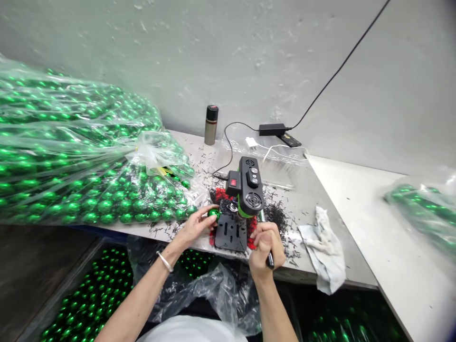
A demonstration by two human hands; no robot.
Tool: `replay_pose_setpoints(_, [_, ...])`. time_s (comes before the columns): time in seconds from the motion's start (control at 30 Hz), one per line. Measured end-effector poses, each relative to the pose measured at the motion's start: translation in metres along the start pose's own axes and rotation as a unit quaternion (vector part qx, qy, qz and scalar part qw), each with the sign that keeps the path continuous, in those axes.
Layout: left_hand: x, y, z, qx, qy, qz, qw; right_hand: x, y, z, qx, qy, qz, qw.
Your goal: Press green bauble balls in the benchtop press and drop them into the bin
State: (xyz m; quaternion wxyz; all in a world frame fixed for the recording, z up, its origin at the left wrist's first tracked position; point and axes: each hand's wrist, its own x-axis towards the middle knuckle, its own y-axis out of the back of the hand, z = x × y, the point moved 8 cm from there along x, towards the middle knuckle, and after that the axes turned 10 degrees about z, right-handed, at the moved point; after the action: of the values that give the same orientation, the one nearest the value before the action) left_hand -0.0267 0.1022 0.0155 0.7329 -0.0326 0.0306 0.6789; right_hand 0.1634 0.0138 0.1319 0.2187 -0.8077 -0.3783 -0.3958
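My left hand (194, 227), with a white bangle at the wrist, is closed on a shiny green ball ornament (213, 213). It holds the ball at the left edge of a black slotted base plate (231, 232). Above the plate stands a black and green device (250, 183) with round vents, buttons and a red switch (233, 182). My right hand (266, 247) is wrapped round a tool with a black handle (270, 261). The tool's metal shaft (262, 216) points up beside the device; its far end is hard to make out.
Large clear bags of green balls (71, 156) fill the left. Small black scraps (276, 216) and red material (221, 194) surround the device. A flask (211, 124), power adapter (272, 129), charger (251, 142) and cloth (324, 251) lie about. More balls (96, 285) are below.
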Motion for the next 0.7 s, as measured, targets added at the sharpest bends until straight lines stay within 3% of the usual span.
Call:
replay_pose_setpoints(0.1, [-0.005, -0.026, -0.012, 0.068, -0.029, -0.03, 0.997, 0.0, 0.0, -0.001, -0.011, 0.006, -0.01, 1.0])
replay_pose_setpoints(0.3, [-0.004, -0.042, 0.0, 0.283, -0.158, -0.013, 0.946, -0.001, 0.0, -0.002, 0.002, 0.023, -0.006, 1.0])
replay_pose_setpoints(0.53, [-0.007, -0.062, 0.013, 0.337, -0.258, -0.038, 0.905, 0.001, -0.002, -0.005, 0.0, 0.03, -0.008, 1.0])
replay_pose_setpoints(0.7, [-0.006, -0.065, 0.007, 0.346, -0.301, 0.006, 0.889, -0.001, -0.001, -0.005, 0.0, 0.029, -0.008, 1.0])
